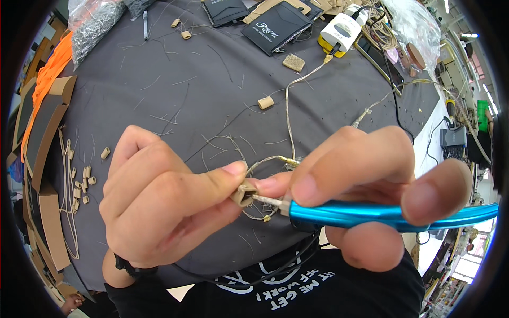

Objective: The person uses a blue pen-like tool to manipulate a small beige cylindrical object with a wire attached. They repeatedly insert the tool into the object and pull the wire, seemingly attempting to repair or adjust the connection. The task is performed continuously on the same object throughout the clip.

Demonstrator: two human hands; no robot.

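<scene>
Pinches a small tan tube [242,194] between thumb and fingers of the nearly closed left grip [154,204], and curls the right grip [360,164] around a blue-handled tool [350,212], setting its pale tip [268,201] at the tube's open mouth. Hovers above a grey tabletop [201,100], with loose tan tubes [87,172] to the left and a white-and-yellow device [340,32] at upper right.

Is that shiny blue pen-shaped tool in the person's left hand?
No, the right fingers hold the shiny blue pen-shaped tool, while the left fingers pinch a small tan tube.
</scene>
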